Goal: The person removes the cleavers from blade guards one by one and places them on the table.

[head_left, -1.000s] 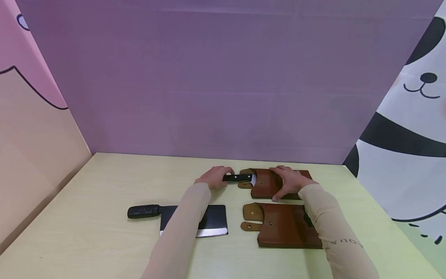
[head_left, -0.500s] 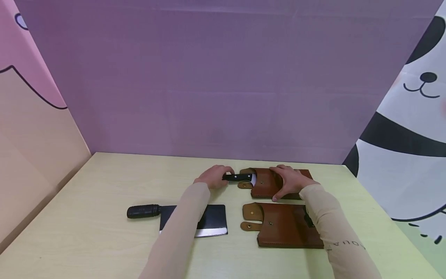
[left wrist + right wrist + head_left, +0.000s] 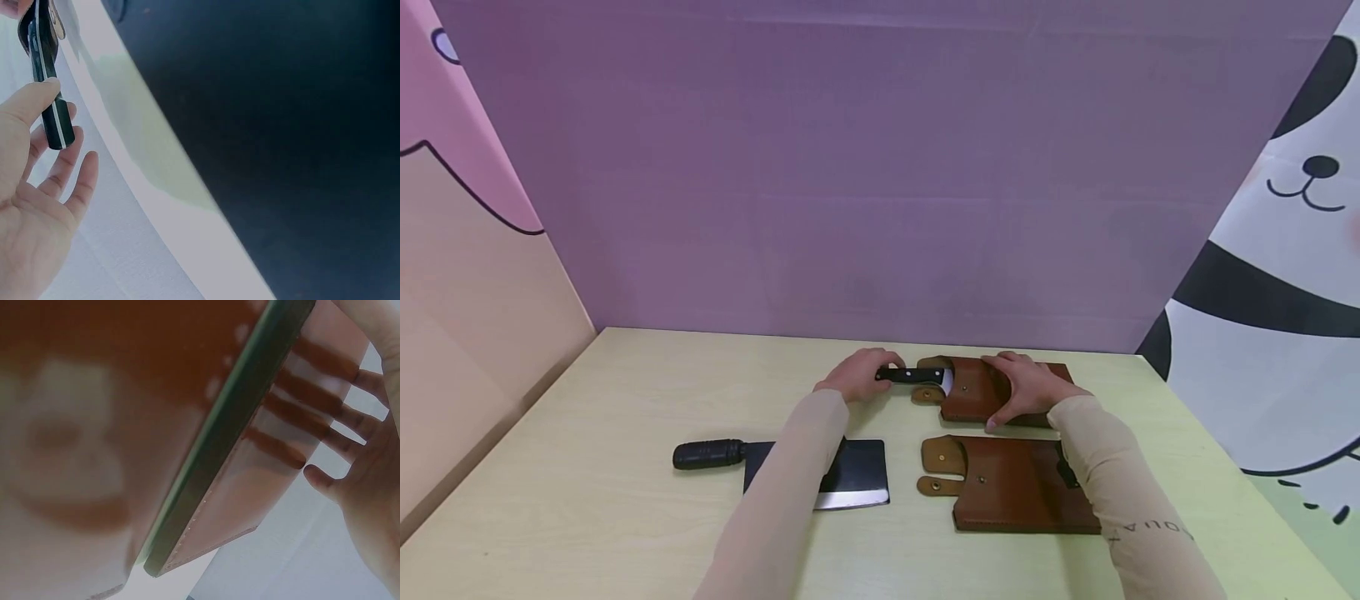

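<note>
My left hand [image 3: 856, 377] pinches the end of the black riveted handle [image 3: 57, 125] of a knife. The rest of its fingers spread loosely below the handle in the left wrist view. A short bit of metal shows by the handle; the remaining blade is hidden inside a brown leather knife sheath [image 3: 967, 392] at the back of the table. Spanning that sheath, my right hand [image 3: 1028, 390] holds it with the thumb at its near edge and the fingers toward its far edge. The sheath's flap and snap strap [image 3: 927, 395] hang open beside the handle.
A second brown leather sheath [image 3: 1018, 500] lies nearer on the table [image 3: 587, 517], partly behind the right sleeve. To the left lies a cleaver [image 3: 865, 473] with a black handle, crossed by the left sleeve. A purple backdrop [image 3: 880, 183] rises behind the table.
The knife handle and sheath have shifted slightly away from me, with the handle a little to the left. Both hands keep their hold. The cleaver and nearer sheath stay put.
</note>
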The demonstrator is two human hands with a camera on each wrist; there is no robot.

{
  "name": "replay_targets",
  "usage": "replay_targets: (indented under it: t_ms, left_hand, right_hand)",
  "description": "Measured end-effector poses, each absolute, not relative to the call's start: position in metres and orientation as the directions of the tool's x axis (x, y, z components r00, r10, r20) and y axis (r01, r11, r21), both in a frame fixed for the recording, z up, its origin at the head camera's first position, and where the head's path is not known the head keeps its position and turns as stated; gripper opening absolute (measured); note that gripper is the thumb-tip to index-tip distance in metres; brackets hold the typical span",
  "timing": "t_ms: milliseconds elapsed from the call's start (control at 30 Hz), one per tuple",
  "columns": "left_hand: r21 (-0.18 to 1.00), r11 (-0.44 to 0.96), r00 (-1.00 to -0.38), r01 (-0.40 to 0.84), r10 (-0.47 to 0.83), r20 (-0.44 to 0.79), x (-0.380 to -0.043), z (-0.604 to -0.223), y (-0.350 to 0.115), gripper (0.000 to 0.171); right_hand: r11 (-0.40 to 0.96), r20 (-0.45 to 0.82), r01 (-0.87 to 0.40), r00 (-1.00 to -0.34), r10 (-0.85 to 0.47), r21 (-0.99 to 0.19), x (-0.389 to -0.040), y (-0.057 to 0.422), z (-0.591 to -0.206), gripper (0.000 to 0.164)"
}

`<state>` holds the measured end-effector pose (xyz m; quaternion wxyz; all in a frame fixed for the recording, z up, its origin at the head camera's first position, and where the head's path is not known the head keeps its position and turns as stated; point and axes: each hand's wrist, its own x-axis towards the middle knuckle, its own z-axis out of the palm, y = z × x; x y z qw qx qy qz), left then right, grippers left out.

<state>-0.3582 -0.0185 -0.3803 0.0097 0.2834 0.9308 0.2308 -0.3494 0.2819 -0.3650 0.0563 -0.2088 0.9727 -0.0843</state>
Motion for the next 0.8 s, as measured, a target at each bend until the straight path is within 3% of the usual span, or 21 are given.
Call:
replay_targets:
  t_ms: [800]
  left_hand:
    - [0.475,0.669,-0.812,0.572,0.543,0.213,-0.3644,-0.3769,-0.0267,0.031]
  right_hand:
    - [0.904,-0.067,-0.388,-0.912,-0.405,-0.178,-0.3508,0.278,-0.3595,0.111]
